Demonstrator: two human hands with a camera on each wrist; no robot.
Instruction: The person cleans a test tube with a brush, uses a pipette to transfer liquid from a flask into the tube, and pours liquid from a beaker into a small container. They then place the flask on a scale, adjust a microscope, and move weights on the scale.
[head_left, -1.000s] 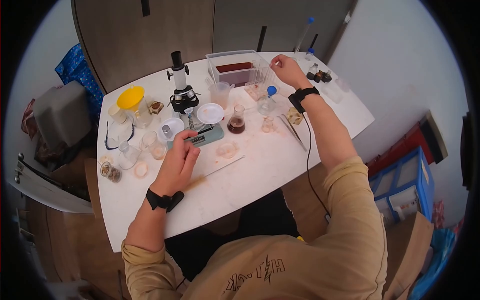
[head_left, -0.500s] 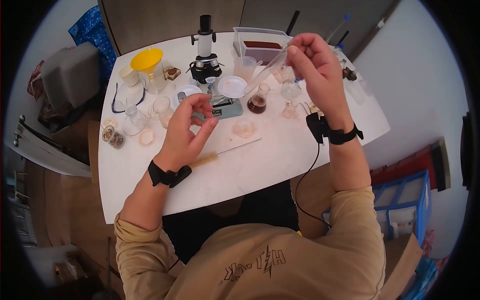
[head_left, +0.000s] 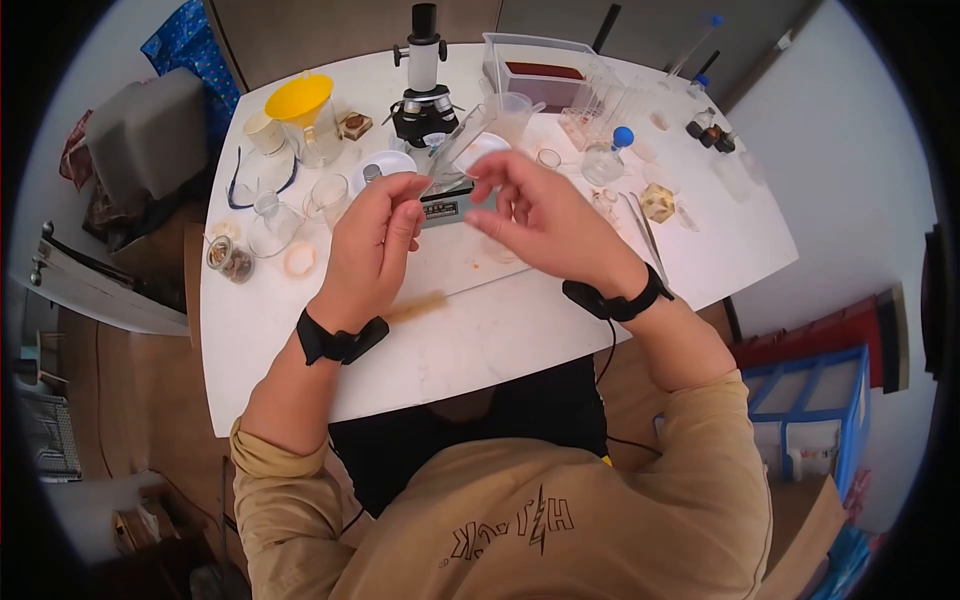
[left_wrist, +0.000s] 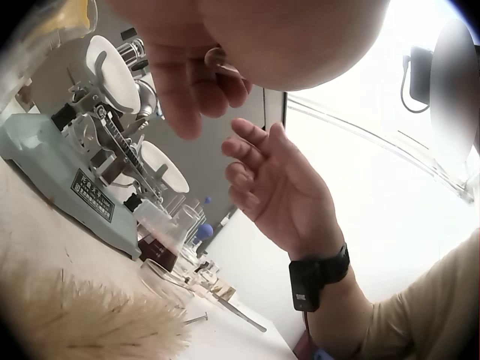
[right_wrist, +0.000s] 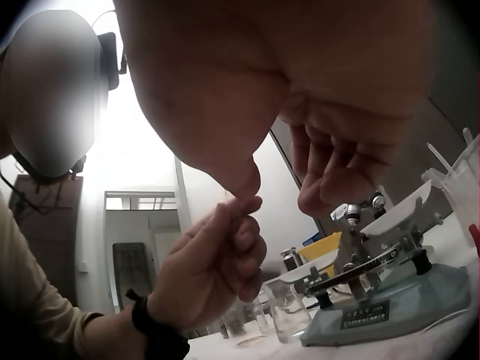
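A clear glass test tube slants up and away from my left hand, whose thumb and fingers pinch its near end. In the left wrist view the rounded glass of the tube shows between the thumb and fingers. My right hand hovers just to the right, thumb and fingers parted, with nothing between them. Both hands are above the table in front of the balance, partly covering it. Below them lies a bottle brush with tan bristles and a thin wire handle.
Behind the hands stand a microscope and a clear bin. On the left are a yellow funnel, safety glasses and a jar. To the right are a blue-capped flask, tweezers and a test tube rack.
My right hand has come from the rack at the back right with the test tube, toward the left hand. The left hand now holds the tube, and the right has let go.
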